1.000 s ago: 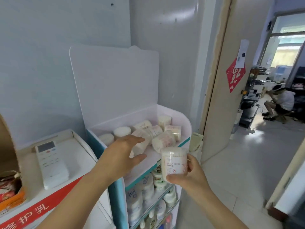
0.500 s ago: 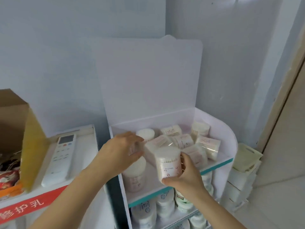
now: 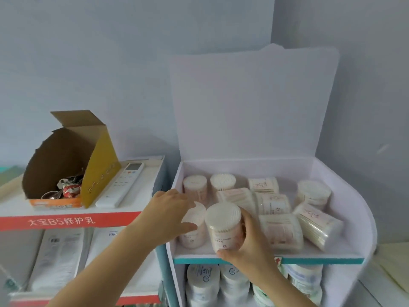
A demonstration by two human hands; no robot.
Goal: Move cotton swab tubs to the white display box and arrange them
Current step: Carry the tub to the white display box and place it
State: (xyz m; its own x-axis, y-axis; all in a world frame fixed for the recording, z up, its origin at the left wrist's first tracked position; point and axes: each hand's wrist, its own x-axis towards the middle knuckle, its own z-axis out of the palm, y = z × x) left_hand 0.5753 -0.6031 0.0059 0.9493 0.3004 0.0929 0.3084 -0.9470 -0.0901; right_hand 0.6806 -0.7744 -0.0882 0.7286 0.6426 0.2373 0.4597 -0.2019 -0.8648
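Note:
The white display box (image 3: pixel 363 207) stands on a shelf unit with its tall flap raised against the wall. Several clear cotton swab tubs are inside, some upright at the back left, others lying on their sides at the right (image 3: pixel 317 227). My right hand (image 3: pixel 245 251) grips an upright tub (image 3: pixel 223 224) at the box's front edge. Beside it on the left stands another upright tub (image 3: pixel 193 229), and my left hand (image 3: pixel 170 213) curls round its top and side.
A white remote control (image 3: pixel 124 185) and a torn cardboard box (image 3: pixel 73 158) of wrappers sit on the left shelf with a red label strip. Round white jars (image 3: pixel 203 282) fill the shelf below the display box. Grey wall behind.
My right hand has carried its tub forward and set it upright at the front of the box. My left hand has stayed on the neighbouring tub. The camera has swung left and closer.

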